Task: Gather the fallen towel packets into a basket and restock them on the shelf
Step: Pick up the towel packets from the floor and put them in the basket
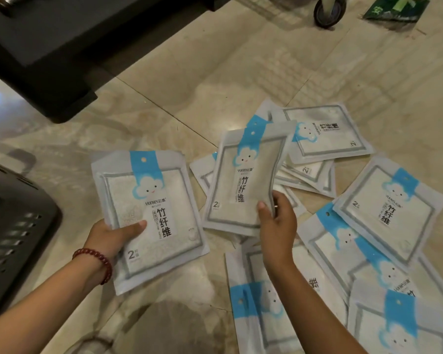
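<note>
Hands apart, left hand [113, 236] grips one packet [154, 215] and right hand [276, 226] pinches a second packet [243, 185] above perhaps seven strewn packets [391, 208] on the floor [164, 98], one basket [10, 226] at left.

The dark basket [13, 226] is cut by the left edge of the view, the wheel [329, 10] by the top edge and the lowest packets [399, 325] by the bottom edge, several packets in the pile [307, 172] lie half covered by others, and their small print is not readable.
</note>
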The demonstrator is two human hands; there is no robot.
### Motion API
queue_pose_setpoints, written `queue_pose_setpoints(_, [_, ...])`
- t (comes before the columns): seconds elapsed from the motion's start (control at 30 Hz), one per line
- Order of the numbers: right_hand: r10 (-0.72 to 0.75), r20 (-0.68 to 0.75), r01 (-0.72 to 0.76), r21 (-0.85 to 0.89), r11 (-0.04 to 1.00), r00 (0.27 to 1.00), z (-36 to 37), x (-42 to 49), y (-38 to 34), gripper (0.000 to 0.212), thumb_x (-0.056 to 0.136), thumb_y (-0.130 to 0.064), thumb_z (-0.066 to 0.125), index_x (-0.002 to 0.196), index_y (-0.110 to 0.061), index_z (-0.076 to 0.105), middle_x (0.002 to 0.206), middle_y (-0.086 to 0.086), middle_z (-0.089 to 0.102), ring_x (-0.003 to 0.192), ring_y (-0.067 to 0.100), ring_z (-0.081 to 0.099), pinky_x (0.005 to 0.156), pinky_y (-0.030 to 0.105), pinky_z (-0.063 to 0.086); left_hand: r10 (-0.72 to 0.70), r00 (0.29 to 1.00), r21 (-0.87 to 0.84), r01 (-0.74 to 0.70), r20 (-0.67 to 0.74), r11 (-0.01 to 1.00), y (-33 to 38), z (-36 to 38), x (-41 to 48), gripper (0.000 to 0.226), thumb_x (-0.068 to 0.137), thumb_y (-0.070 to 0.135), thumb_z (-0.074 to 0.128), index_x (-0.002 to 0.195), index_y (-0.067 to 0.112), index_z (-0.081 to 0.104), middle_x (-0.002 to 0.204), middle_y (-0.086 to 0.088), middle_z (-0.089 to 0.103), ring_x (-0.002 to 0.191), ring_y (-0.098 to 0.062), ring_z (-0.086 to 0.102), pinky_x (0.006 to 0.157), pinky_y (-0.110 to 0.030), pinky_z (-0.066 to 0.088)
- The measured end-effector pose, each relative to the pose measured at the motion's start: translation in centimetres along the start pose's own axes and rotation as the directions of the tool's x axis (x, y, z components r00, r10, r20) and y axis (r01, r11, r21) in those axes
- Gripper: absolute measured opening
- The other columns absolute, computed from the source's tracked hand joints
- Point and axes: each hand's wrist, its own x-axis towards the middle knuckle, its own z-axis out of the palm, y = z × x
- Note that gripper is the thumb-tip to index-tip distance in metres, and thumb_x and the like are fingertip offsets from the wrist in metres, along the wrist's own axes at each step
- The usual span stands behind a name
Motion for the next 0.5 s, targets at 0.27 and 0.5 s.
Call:
queue_pose_setpoints(0.27, [-0.143, 0.114, 0.136, 0.065, 0.989, 0.983, -0.8, -0.6, -1.6, 0.03, 0.089, -0.006, 0.058, 0.1, -0.034, 0.059, 0.103, -0.002, 0.064, 0.099, 0.014, 0.06, 0.088, 0.041, 0.052, 0.016, 1.0, 0.025, -0.017, 0.016, 1.0, 1.2, -0.1, 0.1, 0.021, 0.075, -0.001, 0.071, 0.09, 0.013, 0.066, 0.085, -0.005, 0.071, 0.078, -0.021, 0.068, 0.066, -0.029, 0.051])
queue_pose_setpoints(0.5, [-0.2, 0.234, 0.183, 0.094, 0.979, 0.951, -0.4, -1.0, -3.3, 0.022, 0.085, -0.012, 0.06, 0.098, -0.029, 0.061, 0.099, -0.002, 0.065, 0.094, 0.013, 0.061, 0.083, 0.034, 0.052, 0.08, 0.997, -0.041, -0.081, -0.022, 0.996, 2.4, -0.3, 0.1, 0.021, 0.076, 0.002, 0.071, 0.087, 0.019, 0.065, 0.087, -0.003, 0.069, 0.075, -0.017, 0.066, 0.062, -0.028, 0.05])
